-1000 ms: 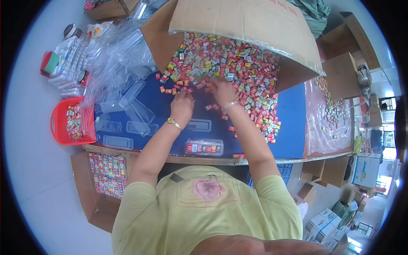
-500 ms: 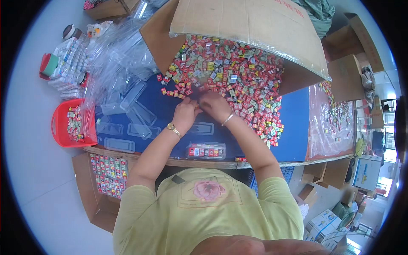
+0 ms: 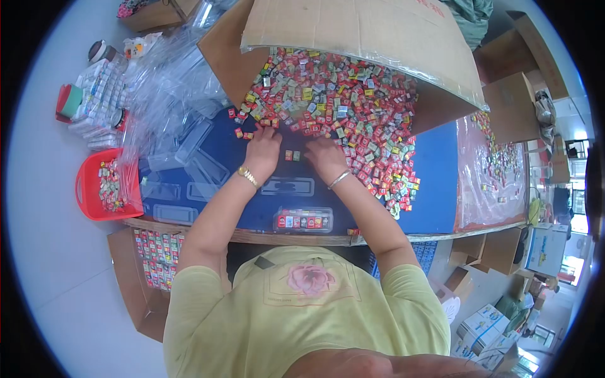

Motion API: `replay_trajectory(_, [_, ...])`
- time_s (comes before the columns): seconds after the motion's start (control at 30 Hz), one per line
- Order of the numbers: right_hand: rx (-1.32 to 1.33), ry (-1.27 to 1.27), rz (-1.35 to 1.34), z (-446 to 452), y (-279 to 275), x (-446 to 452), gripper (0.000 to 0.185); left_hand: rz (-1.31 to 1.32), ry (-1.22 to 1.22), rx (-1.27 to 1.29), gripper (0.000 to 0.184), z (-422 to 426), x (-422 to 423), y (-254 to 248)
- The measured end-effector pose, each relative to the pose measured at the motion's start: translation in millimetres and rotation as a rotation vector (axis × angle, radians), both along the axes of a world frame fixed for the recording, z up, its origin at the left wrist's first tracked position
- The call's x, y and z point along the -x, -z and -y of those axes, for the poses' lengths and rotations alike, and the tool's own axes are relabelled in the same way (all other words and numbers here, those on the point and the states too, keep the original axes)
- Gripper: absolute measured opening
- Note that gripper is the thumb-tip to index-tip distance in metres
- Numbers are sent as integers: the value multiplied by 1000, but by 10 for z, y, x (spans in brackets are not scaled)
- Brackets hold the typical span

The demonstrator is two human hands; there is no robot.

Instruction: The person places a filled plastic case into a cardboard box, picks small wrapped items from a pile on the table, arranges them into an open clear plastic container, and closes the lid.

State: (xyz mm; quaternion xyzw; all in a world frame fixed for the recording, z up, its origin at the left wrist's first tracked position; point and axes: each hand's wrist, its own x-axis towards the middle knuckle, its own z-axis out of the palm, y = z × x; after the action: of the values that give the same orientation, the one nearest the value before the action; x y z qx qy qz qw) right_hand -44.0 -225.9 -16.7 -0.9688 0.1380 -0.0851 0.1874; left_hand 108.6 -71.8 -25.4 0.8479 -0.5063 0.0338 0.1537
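Blocks (image 3: 362,110), small, red, yellow and green, spill from a tipped brown cardboard box (image 3: 359,25), presumably for easy reach. The bare left hand (image 3: 263,152) and bare right hand (image 3: 326,161) work their edge, bent fingers' grip unclear, two blocks (image 3: 288,155) between on the flat blue tabletop (image 3: 435,170).

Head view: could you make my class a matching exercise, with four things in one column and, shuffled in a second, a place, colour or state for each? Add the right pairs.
Things
1. Basket
2. Watch
3. Bracelet
4. Pair of small pieces

Places, colours, states
A. silver, worn on the right wrist
B. on the blue tabletop, between the left hand and the right hand
C. red, with many little pieces inside
D. gold, worn on the left wrist

Right pairs: 1-C, 2-D, 3-A, 4-B
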Motion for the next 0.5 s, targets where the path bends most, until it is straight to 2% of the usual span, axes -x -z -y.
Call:
replay_trajectory(0.03, [-59, 98, -23, -18, -7, -23, 20, 2, 5, -2, 22, -16, 65, -25])
replay_trajectory(0.13, [-78, 109, -125, -58, 11, -142, 21, -134, -134, 80, 19, -103, 302, -75])
replay_trajectory(0.3, [-100, 120, -269, 4, -32, -294, 25, -262, -119, 52, 19, -162, 378, -98])
replay_trajectory(0.5, [8, 13, -153, 36, -182, -113, 28, -236, -80, 88, 32, -286, 344, -147])
